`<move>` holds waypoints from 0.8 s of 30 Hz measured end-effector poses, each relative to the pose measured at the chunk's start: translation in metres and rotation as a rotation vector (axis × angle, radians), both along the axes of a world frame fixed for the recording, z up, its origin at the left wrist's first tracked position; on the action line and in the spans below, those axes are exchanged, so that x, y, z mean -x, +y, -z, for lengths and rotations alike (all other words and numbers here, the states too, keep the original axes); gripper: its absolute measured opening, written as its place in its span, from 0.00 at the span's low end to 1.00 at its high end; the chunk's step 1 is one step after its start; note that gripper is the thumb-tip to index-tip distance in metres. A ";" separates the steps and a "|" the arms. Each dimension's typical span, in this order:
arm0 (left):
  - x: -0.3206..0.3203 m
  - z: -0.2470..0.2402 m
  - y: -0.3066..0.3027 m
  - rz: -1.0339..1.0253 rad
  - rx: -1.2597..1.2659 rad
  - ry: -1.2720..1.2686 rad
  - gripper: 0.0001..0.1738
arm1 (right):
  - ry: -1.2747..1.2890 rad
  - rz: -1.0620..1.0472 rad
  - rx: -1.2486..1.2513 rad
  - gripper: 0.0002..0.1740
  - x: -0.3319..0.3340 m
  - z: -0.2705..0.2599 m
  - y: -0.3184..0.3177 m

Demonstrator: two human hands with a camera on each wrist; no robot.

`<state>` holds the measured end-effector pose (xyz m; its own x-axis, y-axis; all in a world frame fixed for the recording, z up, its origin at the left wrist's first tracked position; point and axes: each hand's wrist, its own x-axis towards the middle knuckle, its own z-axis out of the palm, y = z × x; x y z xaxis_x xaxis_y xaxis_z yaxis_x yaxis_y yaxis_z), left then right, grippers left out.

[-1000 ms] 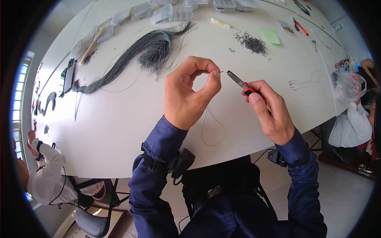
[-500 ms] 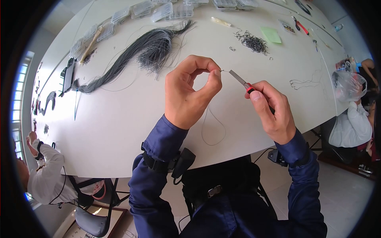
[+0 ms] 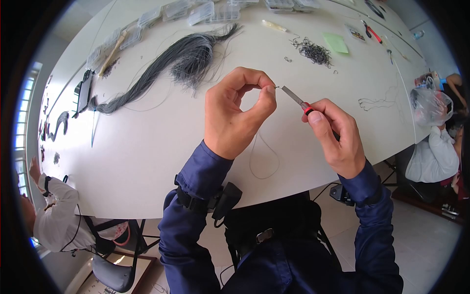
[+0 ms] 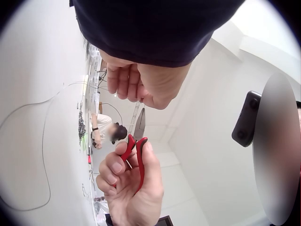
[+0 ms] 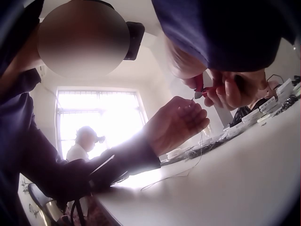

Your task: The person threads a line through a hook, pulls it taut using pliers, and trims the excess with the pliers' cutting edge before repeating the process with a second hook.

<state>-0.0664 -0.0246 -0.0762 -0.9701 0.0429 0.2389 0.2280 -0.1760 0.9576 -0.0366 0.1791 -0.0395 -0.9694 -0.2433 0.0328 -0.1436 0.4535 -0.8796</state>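
hands: both are up over the near edge of the bench [image 3: 147, 157], fingertips nearly meeting.
left hand: my left hand [image 3: 235, 115] pinches a small metal piece [image 3: 276, 87] between thumb and index tip. Those two fingers form a closed ring, the rest curl behind. The piece is too small for me to call it a hook.
right hand: my right hand [image 3: 335, 139] wraps the red handles of the pliers [image 3: 293, 96], thumb on top, steel nose pointing up-left at the pinch.
change: compared with a second ago, the right hand sits further back on the handles, so more bare nose shows and less red. Over the last half second almost nothing moves; both hands drift a hair and the nose tip stays at the piece.
read: I judge the regrip is done and this is fine alignment, tool tip held steady on the piece.
jaws: in the left wrist view the nose looks closed and the handles lie close together. I can't tell whether it bites the piece.
thin line: the thin line [image 3: 264, 161] hangs from the left pinch and ends in a loop lying on the bench below the hands.
pose: forearms converge from the bench edge, wrists raised clear of the surface, neither hand resting on it.
where: piece and pliers are in the air between the hands. The grey bundle [image 3: 186, 59] and the pile of hooks [image 3: 313, 51] lie well apart, further up the bench.
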 end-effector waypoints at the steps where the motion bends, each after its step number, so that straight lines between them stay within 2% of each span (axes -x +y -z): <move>1: 0.000 0.000 0.000 0.000 -0.009 -0.002 0.04 | 0.013 0.005 -0.005 0.16 0.000 0.001 0.000; 24: -0.002 0.000 0.004 -0.041 -0.024 -0.071 0.05 | 0.127 0.047 -0.038 0.13 -0.001 0.003 -0.005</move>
